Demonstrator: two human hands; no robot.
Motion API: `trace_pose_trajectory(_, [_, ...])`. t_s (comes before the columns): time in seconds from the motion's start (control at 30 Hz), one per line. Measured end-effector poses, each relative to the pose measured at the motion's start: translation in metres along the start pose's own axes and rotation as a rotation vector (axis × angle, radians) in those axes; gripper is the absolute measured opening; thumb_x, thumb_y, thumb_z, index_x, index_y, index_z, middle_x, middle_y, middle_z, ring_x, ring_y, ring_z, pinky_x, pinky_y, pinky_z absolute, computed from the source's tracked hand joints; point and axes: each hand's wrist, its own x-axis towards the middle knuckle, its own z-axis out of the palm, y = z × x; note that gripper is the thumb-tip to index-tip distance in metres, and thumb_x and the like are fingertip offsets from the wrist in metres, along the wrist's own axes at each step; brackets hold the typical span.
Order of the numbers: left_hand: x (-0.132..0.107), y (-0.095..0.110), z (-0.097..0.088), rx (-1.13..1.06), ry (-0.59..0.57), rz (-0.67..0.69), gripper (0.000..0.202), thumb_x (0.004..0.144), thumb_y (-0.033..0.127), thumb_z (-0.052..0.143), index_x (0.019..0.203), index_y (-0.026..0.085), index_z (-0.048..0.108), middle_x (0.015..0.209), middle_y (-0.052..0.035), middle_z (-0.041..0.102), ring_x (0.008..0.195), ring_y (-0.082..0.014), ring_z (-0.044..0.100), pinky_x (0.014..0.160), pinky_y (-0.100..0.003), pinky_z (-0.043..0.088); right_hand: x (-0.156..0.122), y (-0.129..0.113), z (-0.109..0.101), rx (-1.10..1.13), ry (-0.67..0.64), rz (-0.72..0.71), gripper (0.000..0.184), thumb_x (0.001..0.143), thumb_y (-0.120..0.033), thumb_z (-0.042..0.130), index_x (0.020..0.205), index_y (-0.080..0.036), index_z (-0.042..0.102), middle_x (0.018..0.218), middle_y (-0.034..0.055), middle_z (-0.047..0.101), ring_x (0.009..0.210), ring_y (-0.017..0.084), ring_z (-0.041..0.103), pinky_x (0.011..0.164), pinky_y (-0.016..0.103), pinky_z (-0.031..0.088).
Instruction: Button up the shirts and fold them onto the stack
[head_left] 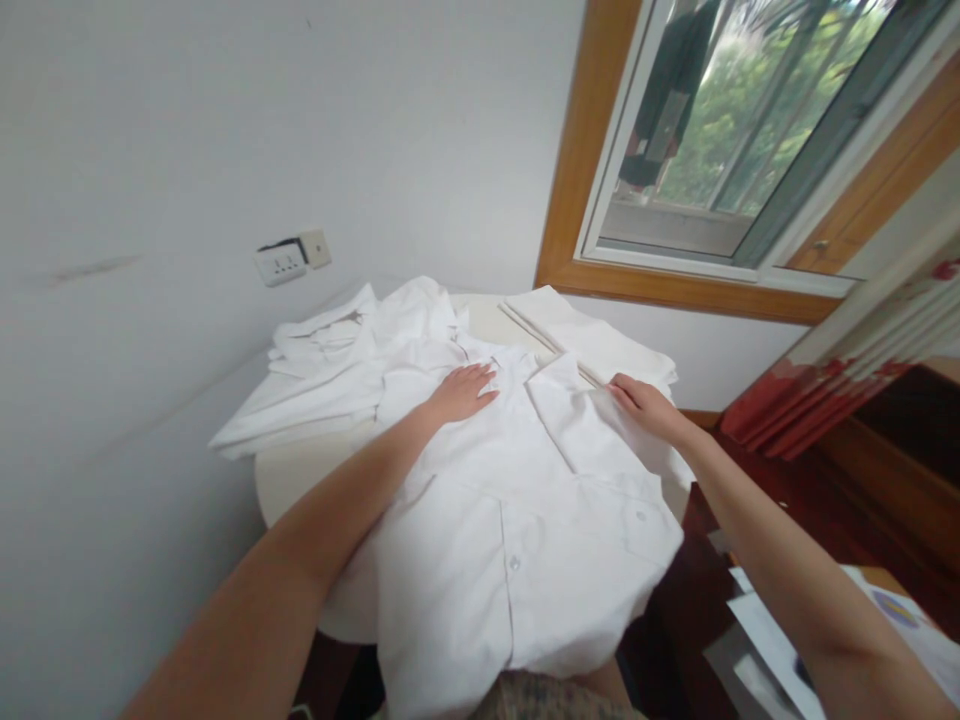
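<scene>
A white buttoned shirt [517, 520] lies front-up across a small round white table [292, 480], its lower part hanging over the near edge. My left hand [466, 391] rests flat, fingers apart, on the shirt near the collar. My right hand [643, 402] presses on the shirt's right shoulder and sleeve area, fingers extended. Neither hand holds anything. A second white shirt [330, 370] lies crumpled at the table's far left. A folded white garment [592, 335] lies at the far right, just beyond my right hand.
The table stands against a white wall with a socket plate [283, 262]. A wood-framed window [720, 170] is at the upper right. Red and white curtain fabric [840, 380] hangs at the right. Papers [780, 640] lie low at the right on dark wood.
</scene>
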Motion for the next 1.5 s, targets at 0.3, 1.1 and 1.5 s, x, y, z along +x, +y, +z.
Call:
trace_pose_trajectory(0.3, [-0.012, 0.018, -0.045, -0.022, 0.155, 0.011, 0.039, 0.095, 0.024, 0.040, 0.129, 0.016, 0.055, 0.132, -0.0106, 0.059, 0.123, -0.0228, 0.053, 0.107, -0.040, 0.040, 0.044, -0.140, 0.026, 0.187, -0.096, -0.180, 0.026, 0.100, -0.029, 0.035, 0.092, -0.018, 0.056, 0.084, 0.0072, 0.067, 0.078, 0.017, 0.061, 0.072, 0.025, 0.040])
trace_pose_trajectory(1.1, [-0.088, 0.063, -0.062, -0.494, 0.023, 0.241, 0.030, 0.096, 0.030, 0.046, 0.121, 0.021, 0.060, 0.098, -0.0065, 0.066, 0.097, -0.0191, 0.057, 0.088, -0.033, 0.046, 0.131, -0.016, 0.011, -0.575, -0.191, -0.265, 0.038, 0.072, -0.011, 0.053, 0.102, -0.023, 0.074, 0.107, 0.0076, 0.073, 0.104, 0.025, 0.054, 0.089, 0.037, 0.032])
trace_pose_trajectory(1.5, [-0.090, 0.047, -0.089, -0.381, 0.013, 0.238, 0.015, 0.078, 0.011, 0.052, 0.081, 0.019, 0.064, 0.095, -0.0049, 0.060, 0.097, -0.0198, 0.051, 0.091, -0.035, 0.040, 0.158, 0.011, 0.029, -0.837, -0.095, -0.344, 0.023, 0.079, -0.014, 0.053, 0.080, -0.015, 0.076, 0.094, 0.0132, 0.070, 0.106, 0.029, 0.049, 0.101, 0.045, 0.022])
